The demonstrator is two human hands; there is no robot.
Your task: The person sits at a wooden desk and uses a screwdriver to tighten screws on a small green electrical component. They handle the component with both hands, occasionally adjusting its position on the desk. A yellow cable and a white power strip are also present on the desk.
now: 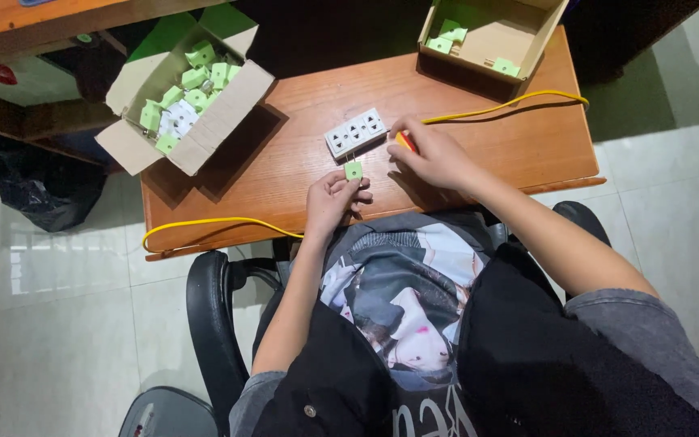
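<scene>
At the near edge of the worktop (479,121), your left hand (332,201) pinches a small green plug (353,170) by its body, metal prongs pointing up toward the white socket strip (356,133) just beyond it. Your right hand (437,155) rests beside the strip's right end, fingers curled around something orange and red where the yellow cable (519,100) meets the strip — steadying it, by the look of it.

To seat the plug cleanly, keep the prongs square to one pair of slots and hold the strip flat so it does not skid away as you press.

Further out, an open cardboard box (204,133) at the far left holds a heap of similar green plugs, and a second box (531,44) at the far right has only a few. A black chair (212,316) sits under you on the tiled floor.

Whether the prongs already touch the strip is hard to make out, and the orange item is mostly hidden by your fingers. Both boxes are partly cut off — their far sides lie in shadow.
</scene>
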